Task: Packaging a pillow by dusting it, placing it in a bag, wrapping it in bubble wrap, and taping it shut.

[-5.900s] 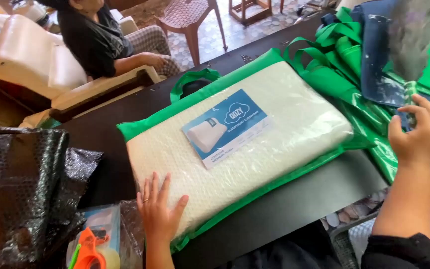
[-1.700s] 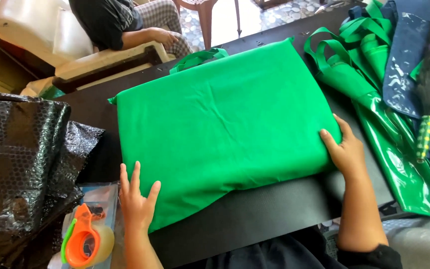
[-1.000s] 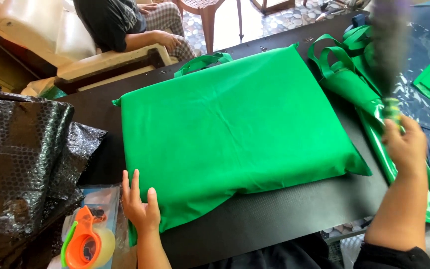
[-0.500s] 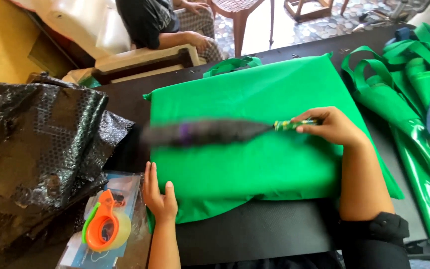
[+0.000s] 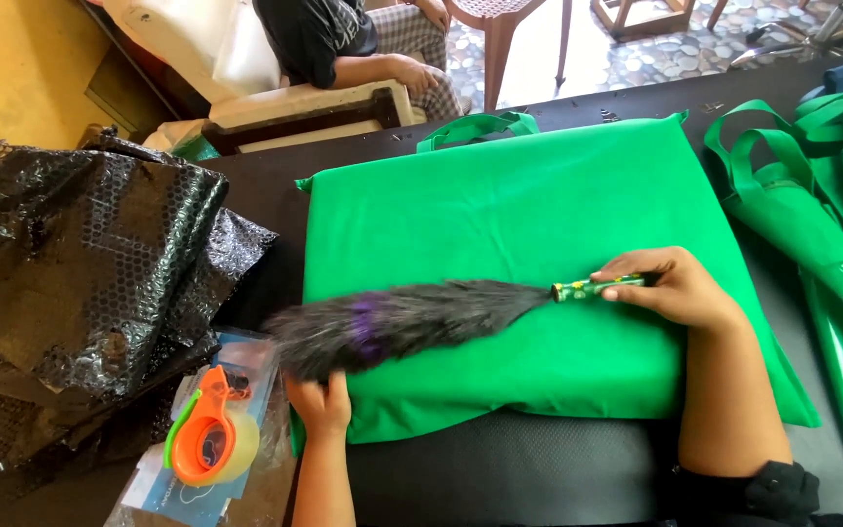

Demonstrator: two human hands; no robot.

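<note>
A flat green fabric bag (image 5: 539,215), stuffed like a pillow, lies across the dark table (image 5: 500,478). My right hand (image 5: 675,288) grips the green patterned handle of a grey feather duster (image 5: 402,322) with a purple band. The duster lies across the bag's near half, its blurred tip over the bag's left edge. My left hand (image 5: 322,405) rests flat on the bag's near left corner, partly under the duster's feathers, holding nothing.
Black bubble wrap (image 5: 80,283) is heaped at the left. An orange tape dispenser (image 5: 209,434) lies on clear packets beside my left hand. More green bags (image 5: 831,205) pile at the right. A seated person (image 5: 343,44) is beyond the table's far edge.
My right hand picked up the duster at the right and brought it over the bag; it now sweeps lower and further left. My left hand has stayed on the corner.
</note>
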